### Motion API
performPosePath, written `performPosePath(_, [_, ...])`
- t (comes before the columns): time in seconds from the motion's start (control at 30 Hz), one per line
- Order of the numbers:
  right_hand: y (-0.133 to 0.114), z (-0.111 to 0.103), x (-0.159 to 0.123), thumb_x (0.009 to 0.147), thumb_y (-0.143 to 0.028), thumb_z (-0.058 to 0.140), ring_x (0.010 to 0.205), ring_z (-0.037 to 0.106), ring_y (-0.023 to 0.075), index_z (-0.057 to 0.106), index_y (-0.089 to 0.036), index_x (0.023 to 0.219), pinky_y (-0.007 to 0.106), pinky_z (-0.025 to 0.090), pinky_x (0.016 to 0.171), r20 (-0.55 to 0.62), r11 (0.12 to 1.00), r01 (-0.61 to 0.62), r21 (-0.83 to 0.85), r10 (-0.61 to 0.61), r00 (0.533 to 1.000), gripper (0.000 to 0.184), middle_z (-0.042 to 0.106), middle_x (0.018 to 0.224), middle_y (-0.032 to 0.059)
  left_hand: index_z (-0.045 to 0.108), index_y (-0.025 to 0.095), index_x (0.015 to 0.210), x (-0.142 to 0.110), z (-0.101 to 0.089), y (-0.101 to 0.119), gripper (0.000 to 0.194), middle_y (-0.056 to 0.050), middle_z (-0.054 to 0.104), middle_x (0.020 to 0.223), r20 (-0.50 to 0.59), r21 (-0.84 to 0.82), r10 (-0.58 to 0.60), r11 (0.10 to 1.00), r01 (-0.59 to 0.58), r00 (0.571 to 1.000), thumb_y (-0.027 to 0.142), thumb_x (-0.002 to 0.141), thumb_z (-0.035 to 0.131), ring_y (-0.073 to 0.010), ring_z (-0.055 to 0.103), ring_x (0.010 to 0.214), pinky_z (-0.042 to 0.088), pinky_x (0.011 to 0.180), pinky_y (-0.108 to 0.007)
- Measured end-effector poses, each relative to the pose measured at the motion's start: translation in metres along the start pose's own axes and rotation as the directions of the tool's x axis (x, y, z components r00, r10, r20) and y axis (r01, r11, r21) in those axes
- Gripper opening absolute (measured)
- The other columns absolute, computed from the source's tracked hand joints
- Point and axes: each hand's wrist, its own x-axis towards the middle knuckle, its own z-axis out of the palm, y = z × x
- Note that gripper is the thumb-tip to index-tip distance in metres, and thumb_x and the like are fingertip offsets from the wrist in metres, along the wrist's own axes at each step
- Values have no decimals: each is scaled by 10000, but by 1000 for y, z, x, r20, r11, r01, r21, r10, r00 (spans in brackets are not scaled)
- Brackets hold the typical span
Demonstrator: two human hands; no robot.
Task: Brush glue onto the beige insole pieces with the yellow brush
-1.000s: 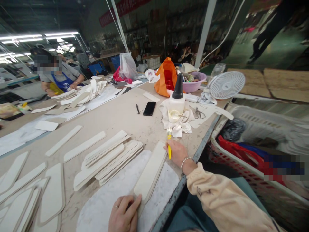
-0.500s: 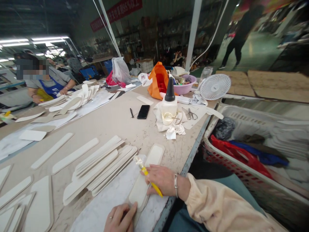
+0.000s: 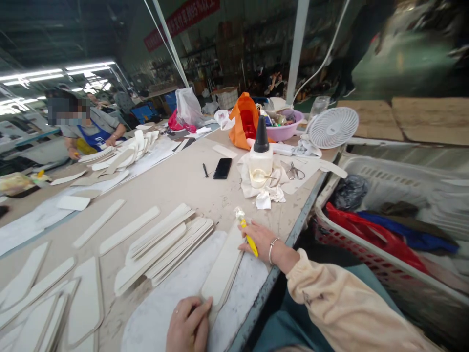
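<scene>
Between hands, pale strip, slanting away rightward

Left hand low, fingers bent; right hand farther forward, palm down.

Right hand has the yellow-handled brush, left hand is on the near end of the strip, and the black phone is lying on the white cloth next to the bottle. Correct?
Not the phone: the head view shows it on the bare tabletop, left of the cloth. The rest stands.

Peach sleeve, silver bracelet, finger ring, teal clothing.
</scene>
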Motion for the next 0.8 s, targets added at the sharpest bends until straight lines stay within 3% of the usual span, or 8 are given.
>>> performPosePath(0.13, [-4,-4,-2,886,-333,576,1018,603,241,559,-206,992,414,471,930,-193,999,4,34,3,981,166,649,991,90,682,200,1021,17,-15,11,226,-80,632,930,59,-151,-286,944,292,956,270,881,519,-175,641,825,549,713,-280])
performPosePath(0.2, [-7,-8,-1,893,-316,561,992,613,238,554,-212,993,383,501,863,-256,999,-4,52,17,966,145,649,976,86,654,173,1079,33,-19,13,307,-88,636,956,56,-125,-417,898,421,907,358,872,524,-187,639,827,541,732,-304])
performPosePath(0.27, [-9,-14,0,899,-299,547,921,631,230,549,-215,1014,372,513,816,-301,999,-1,55,17,953,143,653,937,75,617,147,1142,55,-18,13,409,-103,632,1015,122,-25,-504,860,510,855,424,858,516,-198,633,846,522,766,-322])
performPosePath(0.37, [-11,-23,1,901,-279,538,888,637,228,545,-215,1020,368,517,793,-358,999,21,38,-6,934,135,657,912,70,574,126,1208,86,-11,16,488,-121,609,1100,337,155,-552,831,534,762,425,824,537,-212,619,914,472,831,-320])
performPosePath(0.43, [-12,-31,1,899,-270,541,912,634,227,547,-216,1007,366,513,811,-390,999,31,28,-18,921,121,658,921,72,601,126,1165,100,-6,19,471,-117,615,1052,421,215,-556,829,516,717,396,781,582,-222,614,918,444,828,-314])
performPosePath(0.63, [-10,-55,-6,901,-257,532,899,637,220,545,-216,1089,359,508,817,-465,999,-17,41,34,884,192,667,940,71,602,143,1065,114,-3,24,418,-73,606,896,437,305,-616,787,537,655,375,718,625,-212,596,812,381,713,-295])
performPosePath(0.8, [-10,-64,-8,900,-261,519,881,644,215,541,-212,1093,345,506,806,-482,997,-48,64,73,873,201,673,940,68,555,180,896,114,-4,30,297,-16,560,772,386,308,-655,755,579,649,342,669,657,-191,547,727,316,648,-284])
